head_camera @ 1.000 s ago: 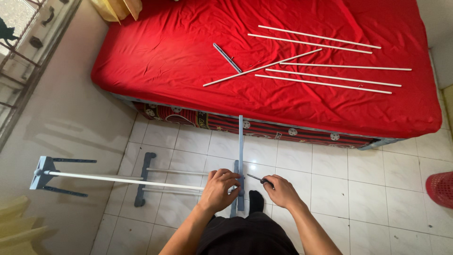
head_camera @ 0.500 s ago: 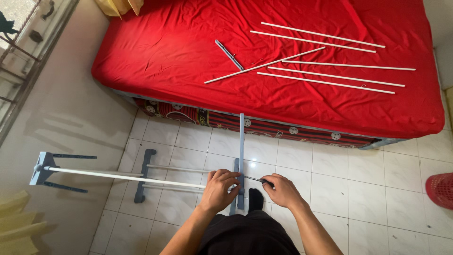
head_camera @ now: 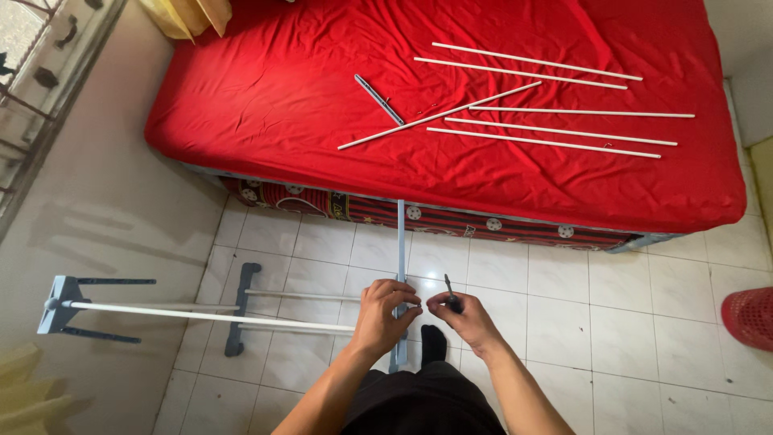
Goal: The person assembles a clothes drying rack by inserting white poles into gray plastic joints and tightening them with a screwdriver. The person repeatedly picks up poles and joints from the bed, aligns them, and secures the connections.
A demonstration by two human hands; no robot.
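White floor tiles [head_camera: 564,322] lie under your hands: your left hand [head_camera: 385,316] grips the grey upright bar [head_camera: 400,266], your right hand [head_camera: 465,319] pinches a screwdriver [head_camera: 450,293], now raised off the bar. Beyond, white rods [head_camera: 555,142] rest unmoved on the red bed [head_camera: 266,105].

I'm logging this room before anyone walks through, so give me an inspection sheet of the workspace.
Surface: white tiled floor beside a bed with a red sheet.
Job's things: upright grey bar; white rod running left to a grey end bracket; screwdriver.
Clutter: six loose white rods and a short grey bar on the bed; red basket.
Grippers: left hand grips the grey bar; right hand holds the screwdriver.
Cables: nothing seen.
Surroundings: barred window, yellow curtain.
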